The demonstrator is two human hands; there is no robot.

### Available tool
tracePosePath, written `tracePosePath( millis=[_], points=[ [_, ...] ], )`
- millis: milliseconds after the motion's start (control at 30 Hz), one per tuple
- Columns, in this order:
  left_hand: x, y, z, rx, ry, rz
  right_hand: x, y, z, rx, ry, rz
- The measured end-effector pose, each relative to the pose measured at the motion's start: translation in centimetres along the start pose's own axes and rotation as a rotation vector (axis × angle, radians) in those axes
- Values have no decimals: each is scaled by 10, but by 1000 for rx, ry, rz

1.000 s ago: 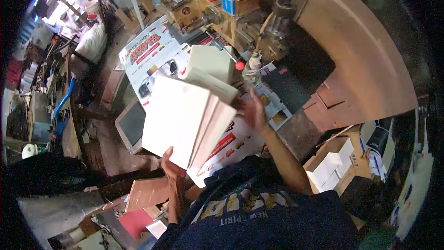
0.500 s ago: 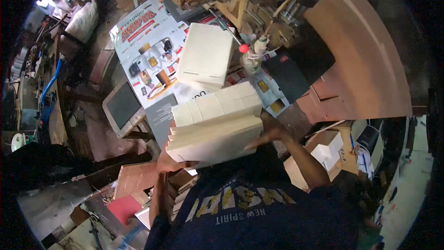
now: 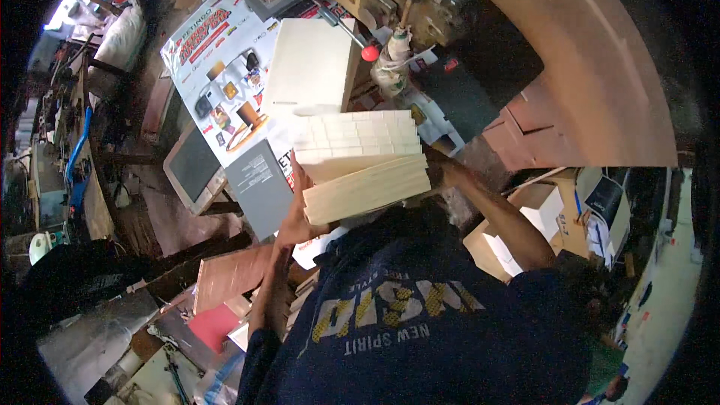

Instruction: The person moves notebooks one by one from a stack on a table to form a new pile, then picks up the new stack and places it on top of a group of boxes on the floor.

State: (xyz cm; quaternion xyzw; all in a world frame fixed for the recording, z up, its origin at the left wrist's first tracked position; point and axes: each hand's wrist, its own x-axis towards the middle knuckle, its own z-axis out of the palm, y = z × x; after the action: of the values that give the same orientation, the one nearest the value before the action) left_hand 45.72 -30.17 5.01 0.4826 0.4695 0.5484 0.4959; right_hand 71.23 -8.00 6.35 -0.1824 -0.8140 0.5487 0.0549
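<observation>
Between my two hands is a bundle of thin, pale, wood-like pieces (image 3: 364, 187), their edges showing as close parallel lines. Its far part has a brick-like pattern of joints, while the nearer part slants across it. My left hand (image 3: 295, 206) grips the bundle's left end, thumb stretched up along the side. At the right end is my right hand (image 3: 442, 172), its fingers mostly hidden behind the bundle. Just beyond lies a pale, smooth block-shaped stack (image 3: 311, 67) on a printed sheet (image 3: 225, 86) covering the worktop.
A metal lever with a red knob (image 3: 369, 53) juts out beside the pale stack, next to a wrapped bottle-like object (image 3: 391, 67). A large curved brown panel (image 3: 592, 67) stands at the right. Near my right arm is an open cardboard box (image 3: 551, 214); wooden pieces (image 3: 232, 277) lie lower left.
The bundle has tipped, so its lined edges now face up, and its near part slants more. My left thumb now shows along its side. The whole view has shifted slightly.
</observation>
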Motion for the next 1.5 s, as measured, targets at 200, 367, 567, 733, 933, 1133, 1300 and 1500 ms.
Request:
tracePosePath(
  millis=[200,367,567,733,933,1133,1300,1500],
  points=[
    [33,17,-32,-358,348,-253,-13,6,2,-107,18,-32],
    [13,-66,-6,34,646,20,-12,12,9,-151,-19,-85],
    [-22,-45,18,-596,721,-176,-20,24,11,-159,-47,-78],
    [-28,-3,20,-564,627,-121,5,16,-16,-209,-87,16],
    [-3,3,42,-640,764,-168,39,6,38,558,282,11],
    [-29,13,55,-490,785,-235,17,42,39,778,155,82],
    [-58,4,53,-639,745,-399,-16,26,49,1016,147,208],
    [-46,-13,54,-465,867,-272,-22,36,63,914,302,211]
  ],
)
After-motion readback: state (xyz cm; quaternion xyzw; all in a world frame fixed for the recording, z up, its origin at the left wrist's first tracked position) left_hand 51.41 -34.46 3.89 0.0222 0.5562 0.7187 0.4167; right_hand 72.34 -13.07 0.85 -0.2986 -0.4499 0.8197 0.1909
